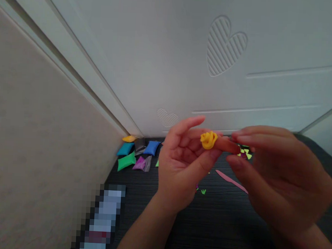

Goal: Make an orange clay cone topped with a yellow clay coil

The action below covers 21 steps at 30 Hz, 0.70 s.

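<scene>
A coiled lump of yellow modelling clay (209,140) is between the thumb and fingers of my left hand (181,158), whose palm is turned toward me and whose top finger sticks out. From the lump an orange-brown stretch runs right; whether it is clay or a finger I cannot tell. At its far end my right hand (285,175) is curled, thumb below and fingers above. Whatever its fingertips pinch is too small and dim to make out. Below the hands, a pink clay knife (231,181) and a small green clay piece (203,192) lie on the dark table.
Several clay packets, among them a green one (126,161), a blue one (151,148) and a purple one (141,163), lie at the back left of the table. Yellow-green pieces (246,154) show behind my right hand. A white panel with hearts (227,46) stands behind. A blurred-out object (105,218) lies front left.
</scene>
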Each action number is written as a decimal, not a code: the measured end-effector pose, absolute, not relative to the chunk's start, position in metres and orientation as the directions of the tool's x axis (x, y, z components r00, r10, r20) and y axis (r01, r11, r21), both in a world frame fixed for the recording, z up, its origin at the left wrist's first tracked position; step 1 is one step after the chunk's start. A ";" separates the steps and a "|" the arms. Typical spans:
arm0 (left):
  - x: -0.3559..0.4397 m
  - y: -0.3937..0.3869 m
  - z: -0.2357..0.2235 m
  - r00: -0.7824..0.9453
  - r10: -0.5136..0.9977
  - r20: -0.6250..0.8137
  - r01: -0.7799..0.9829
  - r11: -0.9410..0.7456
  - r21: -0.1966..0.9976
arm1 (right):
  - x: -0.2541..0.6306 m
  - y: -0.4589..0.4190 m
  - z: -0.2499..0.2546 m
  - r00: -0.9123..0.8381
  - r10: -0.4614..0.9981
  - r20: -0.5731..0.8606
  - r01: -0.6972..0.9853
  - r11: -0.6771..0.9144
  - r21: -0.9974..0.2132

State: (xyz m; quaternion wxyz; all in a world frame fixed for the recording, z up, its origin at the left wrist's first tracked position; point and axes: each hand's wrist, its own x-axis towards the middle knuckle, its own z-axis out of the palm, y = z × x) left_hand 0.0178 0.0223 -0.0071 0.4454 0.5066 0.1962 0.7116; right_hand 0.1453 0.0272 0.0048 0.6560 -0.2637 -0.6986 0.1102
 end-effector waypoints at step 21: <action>0.012 0.017 -0.001 0.036 0.922 0.385 -0.523 -0.311 0.793 | 0.154 0.039 0.003 -0.249 0.369 0.895 0.436 0.868 -0.237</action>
